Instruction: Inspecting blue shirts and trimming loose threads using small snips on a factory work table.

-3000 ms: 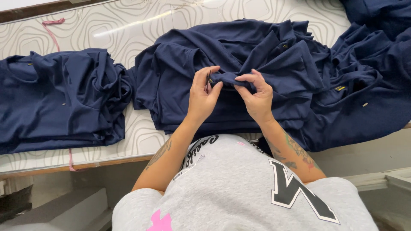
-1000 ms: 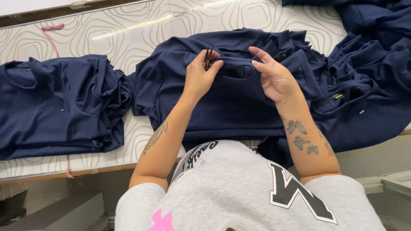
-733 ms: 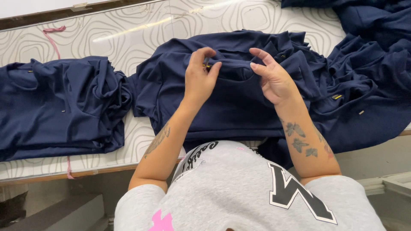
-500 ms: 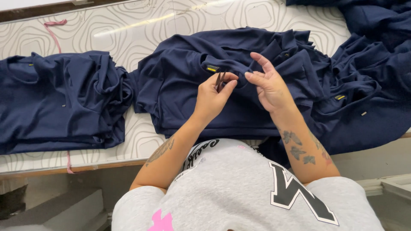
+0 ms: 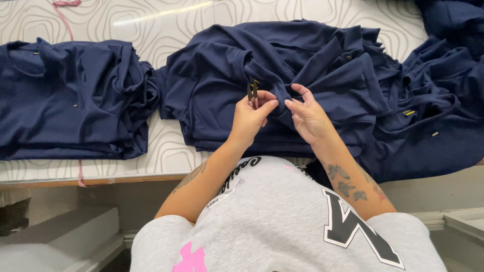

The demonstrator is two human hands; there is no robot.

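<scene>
Left hand (image 5: 250,117) closed around small dark snips (image 5: 253,89), blades pointing up, tips at a fabric fold. Right hand (image 5: 308,115) half-curled, fingertips pinching that fold of the navy garment (image 5: 282,65), which tops the middle stack on the patterned table (image 5: 166,151). Folded navy stack (image 5: 65,95) further left, loose navy heap (image 5: 433,121) right. Pink cord (image 5: 63,12) at far edge.

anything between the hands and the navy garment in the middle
Nothing visible. The left hand, holding small snips, and the right hand both already pinch a raised fold of the garment.
</scene>
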